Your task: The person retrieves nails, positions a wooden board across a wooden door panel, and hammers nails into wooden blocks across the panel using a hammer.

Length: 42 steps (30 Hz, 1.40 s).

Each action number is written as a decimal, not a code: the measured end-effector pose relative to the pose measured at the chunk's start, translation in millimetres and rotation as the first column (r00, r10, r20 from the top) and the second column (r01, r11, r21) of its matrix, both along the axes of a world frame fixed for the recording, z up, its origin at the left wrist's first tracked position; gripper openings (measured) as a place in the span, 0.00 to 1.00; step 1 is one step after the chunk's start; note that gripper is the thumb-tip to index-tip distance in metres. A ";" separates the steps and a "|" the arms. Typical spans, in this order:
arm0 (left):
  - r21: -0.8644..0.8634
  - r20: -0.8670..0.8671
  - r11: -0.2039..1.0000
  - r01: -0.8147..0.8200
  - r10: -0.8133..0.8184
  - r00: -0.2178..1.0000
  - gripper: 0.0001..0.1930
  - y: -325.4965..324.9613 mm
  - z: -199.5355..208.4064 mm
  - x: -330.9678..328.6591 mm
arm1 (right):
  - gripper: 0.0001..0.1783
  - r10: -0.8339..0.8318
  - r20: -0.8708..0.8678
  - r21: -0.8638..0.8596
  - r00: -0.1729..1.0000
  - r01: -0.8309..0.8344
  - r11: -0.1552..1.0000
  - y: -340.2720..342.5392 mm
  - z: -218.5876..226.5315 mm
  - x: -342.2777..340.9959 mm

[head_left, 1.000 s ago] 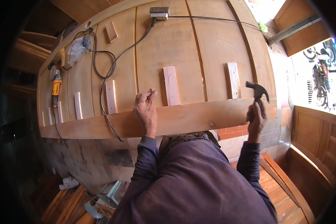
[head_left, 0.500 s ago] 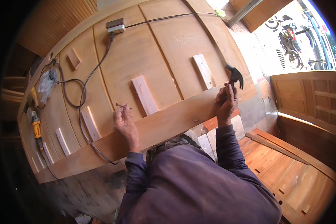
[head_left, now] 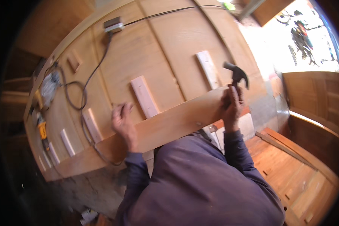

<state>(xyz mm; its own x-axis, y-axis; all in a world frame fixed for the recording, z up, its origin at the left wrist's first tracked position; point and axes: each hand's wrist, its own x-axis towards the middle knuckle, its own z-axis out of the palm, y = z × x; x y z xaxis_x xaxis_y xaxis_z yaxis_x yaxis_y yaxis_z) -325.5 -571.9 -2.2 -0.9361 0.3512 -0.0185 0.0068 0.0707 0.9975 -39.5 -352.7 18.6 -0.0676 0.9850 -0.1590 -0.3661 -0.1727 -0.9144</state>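
My right hand [head_left: 232, 106] grips a claw hammer [head_left: 237, 74], its dark head up, above the right part of a long wooden board [head_left: 165, 120]. My left hand [head_left: 124, 122] is closed in a pinch over the same board. A thin nail [head_left: 116, 104] sticks out from its fingertips, blurred by motion. Between my hands a pale wooden block [head_left: 144, 97] lies on the large panelled wooden surface [head_left: 169, 34]. Another pale block [head_left: 207, 69] lies just left of the hammer, and one more block [head_left: 92, 125] is left of my left hand.
A black cable [head_left: 98, 67] runs from a socket box [head_left: 113, 25] across the panel and over the board. A yellow power tool [head_left: 42, 130] and a clear plastic bag [head_left: 50, 88] lie at the left. Wooden panels [head_left: 290, 177] stand at the right, with a motorcycle [head_left: 302, 41] outside.
The view has shifted slightly. My left hand still pinches the nail and my right hand still holds the hammer, whose head has tipped a little.
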 end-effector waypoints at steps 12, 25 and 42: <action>-0.143 -0.489 0.989 0.045 -0.110 0.865 0.05 70.1 20.1 -17.6 | 0.07 0.124 0.140 -0.005 0.982 -0.125 0.992 -2.0 7.1 -2.1; -0.155 -0.547 0.988 0.018 -0.101 0.831 0.05 71.9 6.4 -16.9 | 0.09 0.098 0.224 0.035 0.970 -0.109 0.993 -2.2 8.3 -4.8; -0.184 -0.618 0.983 0.002 -0.117 0.777 0.05 73.7 2.0 -19.0 | 0.08 0.117 0.215 0.067 0.970 -0.134 0.989 -4.0 4.7 -2.7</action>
<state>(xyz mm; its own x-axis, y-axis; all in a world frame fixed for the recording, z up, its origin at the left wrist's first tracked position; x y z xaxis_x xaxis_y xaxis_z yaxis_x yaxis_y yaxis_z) -344.5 -498.2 -0.2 -0.7386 0.4523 0.5000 0.6330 0.2098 0.7452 -42.2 -356.6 23.3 -0.1653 0.9808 -0.1039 -0.1450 -0.1284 -0.9811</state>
